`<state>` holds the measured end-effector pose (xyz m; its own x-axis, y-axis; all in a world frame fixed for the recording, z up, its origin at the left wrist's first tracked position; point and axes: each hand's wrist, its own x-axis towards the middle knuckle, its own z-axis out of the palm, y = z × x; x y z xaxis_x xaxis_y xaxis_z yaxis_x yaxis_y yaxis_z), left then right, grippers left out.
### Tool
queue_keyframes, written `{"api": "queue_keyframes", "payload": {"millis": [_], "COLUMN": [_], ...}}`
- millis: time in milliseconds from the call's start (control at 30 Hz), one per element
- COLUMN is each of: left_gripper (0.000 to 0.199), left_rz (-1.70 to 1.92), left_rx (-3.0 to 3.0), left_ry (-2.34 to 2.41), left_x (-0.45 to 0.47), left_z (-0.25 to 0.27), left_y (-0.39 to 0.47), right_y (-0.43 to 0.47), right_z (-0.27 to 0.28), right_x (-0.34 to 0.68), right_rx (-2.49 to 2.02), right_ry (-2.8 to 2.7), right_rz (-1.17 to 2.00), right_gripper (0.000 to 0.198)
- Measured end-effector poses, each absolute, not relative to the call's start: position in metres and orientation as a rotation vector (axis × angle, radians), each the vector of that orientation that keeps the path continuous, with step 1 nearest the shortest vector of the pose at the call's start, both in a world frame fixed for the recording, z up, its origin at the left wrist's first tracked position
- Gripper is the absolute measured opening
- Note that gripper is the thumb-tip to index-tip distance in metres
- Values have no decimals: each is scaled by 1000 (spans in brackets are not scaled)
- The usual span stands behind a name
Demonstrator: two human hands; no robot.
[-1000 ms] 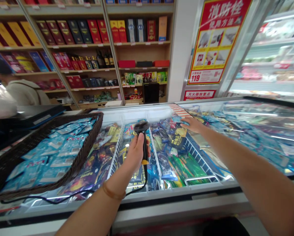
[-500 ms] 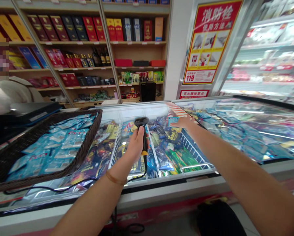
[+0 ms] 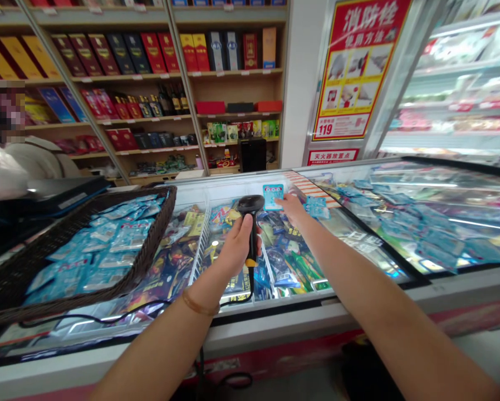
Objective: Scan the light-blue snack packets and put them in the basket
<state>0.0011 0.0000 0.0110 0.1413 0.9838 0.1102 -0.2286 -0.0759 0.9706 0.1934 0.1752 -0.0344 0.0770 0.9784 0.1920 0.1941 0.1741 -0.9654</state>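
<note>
My left hand is closed around the handle of a black barcode scanner with a yellow band near its base. Its head is raised and a cable hangs from below. Just to the right, my right hand pinches a small light-blue packet by its lower right edge, holding it upright near the scanner head. More blue packets lie beyond my right wrist. Both hands are above a chest freezer holding wire baskets of colourful packaged goods.
At left stands a dark wicker basket heaped with blue packets. The scanner's cable runs across the freezer. More blue packets lie at right. Behind are shelves of boxes and a red poster. A person is at far left.
My right hand has moved left from beside the striped item, bringing a blue packet up near the scanner head. My left hand and the scanner have shifted slightly right.
</note>
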Motion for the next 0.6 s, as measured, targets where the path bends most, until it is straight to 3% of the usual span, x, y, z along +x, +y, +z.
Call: {"api": "queue_keyframes", "payload": {"millis": [133, 300, 600], "left_gripper": [69, 68, 69], "left_rz": [1205, 1188, 1208], "left_rx": [1214, 1212, 1194], "left_ry": [857, 838, 843], "left_x": [3, 4, 5], "left_z": [9, 6, 4], "left_y": [-2, -2, -3], "right_y": [160, 147, 147], "right_z": [-19, -6, -6], "right_x": [197, 197, 186], "right_rx": [-1026, -944, -969], "right_ry": [-1168, -1050, -847], "right_rz": [1189, 1385, 1373], "right_gripper": [50, 32, 22]}}
